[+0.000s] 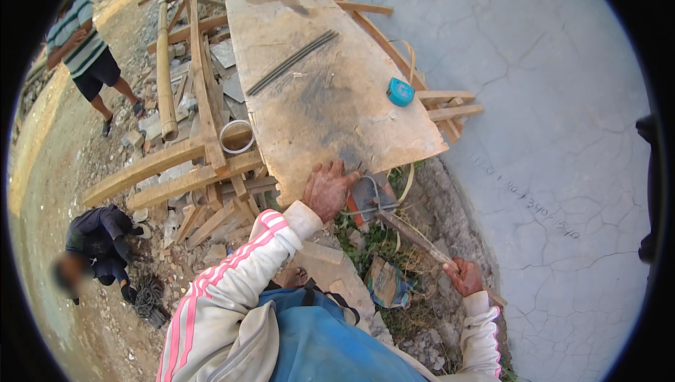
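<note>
My right hand [465,276] is closed around a long wooden handle [415,234]. It slants up to the left toward the near edge of a worn board [309,115]. At that edge, beside a dark flat piece [371,192], a thin grey bent rod [377,207] crosses the handle's upper end. My left hand [329,191] presses on the board's near edge with curled fingers, close to short metal pins [361,168]; what it grips is hidden. Farther up the board lie several straight dark metal rods [292,62]. A teal tape measure [400,91] rests near its right edge.
Timber beams [165,160], a bamboo pole [164,72] and a white ring [237,136] are left of the board. A cracked grey wall [548,115] rises at right. One person [95,51] stands far left; another [98,241] crouches by a wire bundle [149,297].
</note>
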`<action>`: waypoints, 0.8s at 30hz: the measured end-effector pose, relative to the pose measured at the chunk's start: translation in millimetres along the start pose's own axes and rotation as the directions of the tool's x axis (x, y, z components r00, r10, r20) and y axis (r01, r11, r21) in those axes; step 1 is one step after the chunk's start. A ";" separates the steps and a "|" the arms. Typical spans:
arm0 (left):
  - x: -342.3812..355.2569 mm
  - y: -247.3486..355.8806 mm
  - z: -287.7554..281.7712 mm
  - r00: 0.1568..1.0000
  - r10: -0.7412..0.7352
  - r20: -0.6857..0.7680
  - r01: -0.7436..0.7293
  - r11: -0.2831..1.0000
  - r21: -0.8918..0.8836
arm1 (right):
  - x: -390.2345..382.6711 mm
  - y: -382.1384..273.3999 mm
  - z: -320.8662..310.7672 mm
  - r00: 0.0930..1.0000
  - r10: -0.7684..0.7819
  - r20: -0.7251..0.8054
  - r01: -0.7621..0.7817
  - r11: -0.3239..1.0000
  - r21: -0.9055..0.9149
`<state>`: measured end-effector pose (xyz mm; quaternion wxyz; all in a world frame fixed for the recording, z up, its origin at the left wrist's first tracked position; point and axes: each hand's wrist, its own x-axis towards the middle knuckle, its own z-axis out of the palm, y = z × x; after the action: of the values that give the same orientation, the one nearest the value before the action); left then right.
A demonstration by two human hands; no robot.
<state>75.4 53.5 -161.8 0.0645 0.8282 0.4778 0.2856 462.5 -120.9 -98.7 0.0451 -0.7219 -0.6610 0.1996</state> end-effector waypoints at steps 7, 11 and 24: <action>-0.1 2.4 -5.5 1.000 -0.012 0.027 0.012 1.000 -0.004 | 3.9 1.6 -5.1 1.000 0.005 0.017 -0.005 1.000 0.004; 0.5 3.4 -5.6 0.996 -0.040 0.083 0.041 0.999 -0.010 | 10.2 6.0 -8.1 0.998 -0.056 0.018 0.057 0.997 -0.052; 0.3 2.6 -5.5 0.999 -0.016 0.042 0.016 1.000 0.014 | 22.9 13.0 -2.8 0.995 -0.092 -0.022 0.089 0.990 -0.112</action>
<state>74.6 51.4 -156.1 0.0713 0.8306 0.4850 0.2643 476.7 -99.7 -105.6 0.0229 -0.6952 -0.7025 0.1505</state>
